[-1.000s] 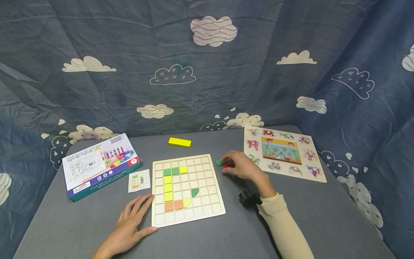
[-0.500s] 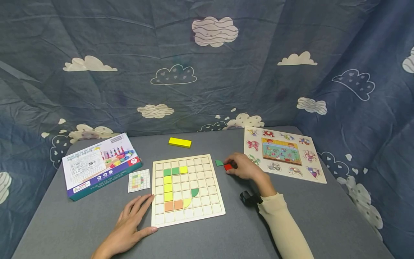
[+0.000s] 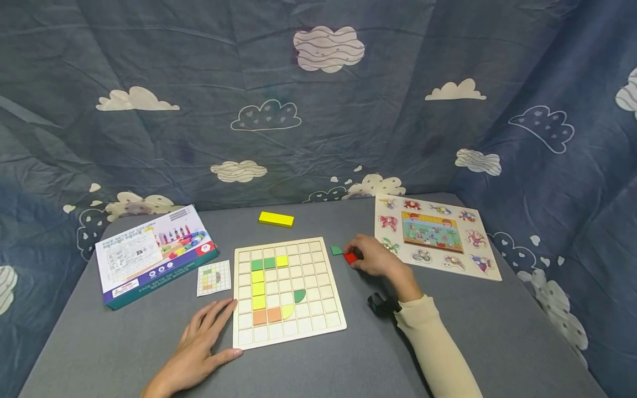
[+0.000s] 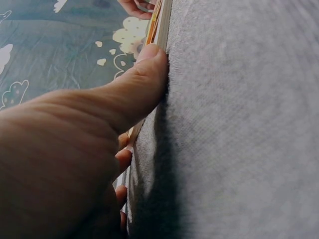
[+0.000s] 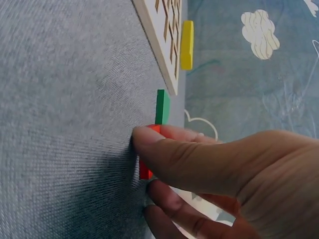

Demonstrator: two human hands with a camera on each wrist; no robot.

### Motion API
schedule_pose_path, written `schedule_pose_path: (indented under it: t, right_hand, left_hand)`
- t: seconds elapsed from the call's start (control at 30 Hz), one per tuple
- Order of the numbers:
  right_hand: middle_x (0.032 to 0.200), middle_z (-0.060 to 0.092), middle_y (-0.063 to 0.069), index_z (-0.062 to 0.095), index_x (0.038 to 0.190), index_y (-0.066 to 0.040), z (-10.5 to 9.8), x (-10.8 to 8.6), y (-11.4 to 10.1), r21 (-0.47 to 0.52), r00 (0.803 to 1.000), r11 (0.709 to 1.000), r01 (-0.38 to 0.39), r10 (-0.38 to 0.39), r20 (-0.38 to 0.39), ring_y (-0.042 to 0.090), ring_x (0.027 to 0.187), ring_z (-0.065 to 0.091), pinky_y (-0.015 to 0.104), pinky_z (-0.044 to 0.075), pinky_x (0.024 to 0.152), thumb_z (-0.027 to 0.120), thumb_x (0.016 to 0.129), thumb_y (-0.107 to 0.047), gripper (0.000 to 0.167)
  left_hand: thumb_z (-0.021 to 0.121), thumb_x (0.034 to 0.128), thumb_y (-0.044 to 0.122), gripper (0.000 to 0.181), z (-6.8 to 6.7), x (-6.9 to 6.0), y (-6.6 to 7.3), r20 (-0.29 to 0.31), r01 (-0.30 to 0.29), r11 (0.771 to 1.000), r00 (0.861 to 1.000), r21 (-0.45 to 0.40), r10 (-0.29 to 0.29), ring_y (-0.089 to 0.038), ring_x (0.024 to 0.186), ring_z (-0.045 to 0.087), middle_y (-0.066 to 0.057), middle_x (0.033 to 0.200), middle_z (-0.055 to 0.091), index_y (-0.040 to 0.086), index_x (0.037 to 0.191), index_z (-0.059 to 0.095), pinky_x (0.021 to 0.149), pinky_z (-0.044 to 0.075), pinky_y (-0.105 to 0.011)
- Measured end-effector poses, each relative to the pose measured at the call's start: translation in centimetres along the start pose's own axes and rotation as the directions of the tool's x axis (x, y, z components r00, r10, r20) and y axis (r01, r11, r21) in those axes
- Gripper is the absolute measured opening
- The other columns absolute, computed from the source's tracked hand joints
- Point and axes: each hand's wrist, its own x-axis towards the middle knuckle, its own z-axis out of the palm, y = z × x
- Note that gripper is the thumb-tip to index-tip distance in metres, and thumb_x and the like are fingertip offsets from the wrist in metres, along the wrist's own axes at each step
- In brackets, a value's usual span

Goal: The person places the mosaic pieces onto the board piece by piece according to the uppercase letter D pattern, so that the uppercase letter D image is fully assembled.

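Observation:
A wooden grid board (image 3: 312,320) holds green, yellow and orange square tiles, plus a green quarter-round tile (image 3: 299,296) and a yellow one (image 3: 287,312). My left hand (image 3: 196,345) lies with fingers spread at the board's near left corner; in the left wrist view its thumb (image 4: 144,74) touches the board's edge. Right of the board, my right hand (image 3: 375,257) pinches a red tile (image 3: 350,257) between thumb and fingers, down at the table. Its full shape is partly hidden by the fingers. Against it lies a loose green tile (image 3: 337,250) with a curved edge.
A small pattern card (image 3: 214,278) lies left of the board, beside a boxed toy set (image 3: 156,254). Behind the board is a yellow bar (image 3: 276,219). A picture puzzle board (image 3: 438,237) lies at the back right, close to the right hand.
My right fingers have shifted slightly toward me, off the green tile, so it and the red tile show more. The left hand stays in place.

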Motion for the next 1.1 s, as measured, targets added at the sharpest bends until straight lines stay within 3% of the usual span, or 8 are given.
schedule_pose_path:
  t: [0.47,0.77,1.1]
  right_hand:
    - [0.104,0.062,0.006,0.069,0.11,-0.007,-0.2,0.4,-0.4,-0.059,1.0,0.998,0.018,-0.018,0.007,0.02,0.09,0.056,0.041,0.049,0.086,0.077,0.089,-0.011,0.022]
    - [0.102,0.062,0.006,0.069,0.109,-0.007,-0.6,0.7,-0.6,-0.064,0.999,0.997,0.034,-0.034,-0.007,0.019,0.088,0.055,0.038,0.048,0.083,0.076,0.09,-0.015,0.022]
    - [0.108,0.063,0.008,0.069,0.113,-0.006,-0.4,0.7,-1.9,-0.036,0.999,0.998,0.049,-0.049,0.0,0.023,0.1,0.059,0.045,0.049,0.095,0.073,0.093,-0.018,0.023]
  left_hand:
    - [0.073,0.0867,0.051,0.086,-0.5,0.1,0.1,-0.019,-0.023,1.0,1.0,0.002,0.023,-0.039,0.144,0.021,-0.006,0.16,0.033,0.02,0.157,0.035,0.102,0.023,-0.068]
    - [0.073,0.0864,0.052,0.087,-0.4,0.2,0.3,-0.009,-0.008,1.0,1.0,-0.004,0.008,-0.039,0.144,0.021,-0.006,0.16,0.032,0.02,0.158,0.034,0.102,0.023,-0.069]
    - [0.073,0.0857,0.052,0.087,0.0,0.0,0.0,-0.014,-0.01,1.0,1.0,0.001,0.01,-0.039,0.143,0.023,-0.005,0.159,0.034,0.02,0.157,0.036,0.102,0.024,-0.069]
